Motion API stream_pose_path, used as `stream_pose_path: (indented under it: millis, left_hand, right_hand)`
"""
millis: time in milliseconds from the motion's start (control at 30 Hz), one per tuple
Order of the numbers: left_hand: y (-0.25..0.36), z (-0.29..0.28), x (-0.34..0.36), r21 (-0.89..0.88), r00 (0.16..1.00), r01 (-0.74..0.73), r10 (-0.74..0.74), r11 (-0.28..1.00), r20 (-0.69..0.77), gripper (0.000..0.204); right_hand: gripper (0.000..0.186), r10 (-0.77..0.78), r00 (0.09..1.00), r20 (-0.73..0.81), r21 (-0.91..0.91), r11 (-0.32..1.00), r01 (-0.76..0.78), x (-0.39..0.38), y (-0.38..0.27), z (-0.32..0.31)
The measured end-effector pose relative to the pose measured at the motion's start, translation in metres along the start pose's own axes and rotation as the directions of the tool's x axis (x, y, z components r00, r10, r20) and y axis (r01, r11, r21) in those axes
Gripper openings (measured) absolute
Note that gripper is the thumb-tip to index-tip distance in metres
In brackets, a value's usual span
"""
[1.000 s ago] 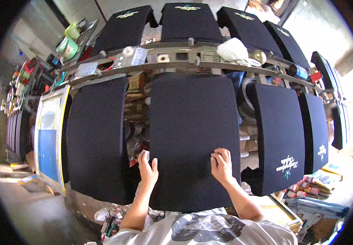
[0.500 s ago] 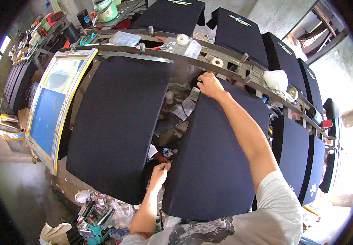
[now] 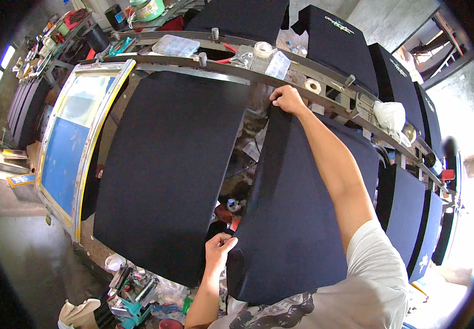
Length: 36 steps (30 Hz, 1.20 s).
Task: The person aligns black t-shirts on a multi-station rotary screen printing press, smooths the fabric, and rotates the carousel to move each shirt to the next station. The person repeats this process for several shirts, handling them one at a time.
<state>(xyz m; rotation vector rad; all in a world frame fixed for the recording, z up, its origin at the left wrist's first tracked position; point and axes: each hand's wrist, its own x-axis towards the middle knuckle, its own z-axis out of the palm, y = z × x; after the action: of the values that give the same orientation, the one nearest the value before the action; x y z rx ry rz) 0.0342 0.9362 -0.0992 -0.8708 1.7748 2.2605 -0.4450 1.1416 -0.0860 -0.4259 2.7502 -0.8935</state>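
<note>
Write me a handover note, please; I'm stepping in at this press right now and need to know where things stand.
Left hand: pinching the near left edge of the black fabric on the pallet.
Right hand: gripping the far left corner, up by the metal rail.
Fabric covers the pallet, mostly flat.
The neighbouring pallet to the left is also covered in black; framed screen beyond it.
Left: that left edge is not released.

Black pallet cloth (image 3: 302, 219), blue screen (image 3: 64, 162) (yellowish frame), white sleeve (image 3: 379, 263).
</note>
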Motion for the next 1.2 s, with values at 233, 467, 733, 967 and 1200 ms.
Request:
stream_pose_path:
  millis: [233, 467, 733, 967, 1200]
  left_hand:
    - [-0.001, -0.001, 0.001, -0.06, 0.999, -0.05, 0.049, 0.997, -0.009, 0.012]
    - [-0.007, -0.002, -0.006, -0.199, 0.98, -0.198, 0.198, 0.96, -0.018, 0.012]
    - [-0.015, -0.002, 0.002, -0.227, 0.976, -0.216, 0.205, 0.95, -0.071, 0.012]
    - [-0.049, -0.003, 0.017, 0.023, 0.988, -0.144, 0.145, 0.989, -0.043, 0.009]
    - [-0.053, 0.012, 0.001, 0.295, 0.99, -0.112, 0.133, 0.949, -0.052, 0.018]
  right_hand:
    - [0.02, -0.007, 0.994, -0.105, 0.097, 0.995, 0.018, -0.011, -0.004, -0.01]
    - [0.019, 0.046, 0.993, -0.112, 0.237, 0.971, -0.018, -0.01, -0.005, -0.021]
    - [0.019, -0.019, 0.993, -0.117, 0.277, 0.96, 0.051, -0.001, 0.006, -0.011]
    - [0.017, -0.108, 0.986, -0.125, 0.029, 0.993, 0.112, -0.004, 0.017, 0.009]
    - [0.028, -0.148, 0.977, -0.152, -0.293, 0.951, 0.099, -0.052, 0.007, -0.003]
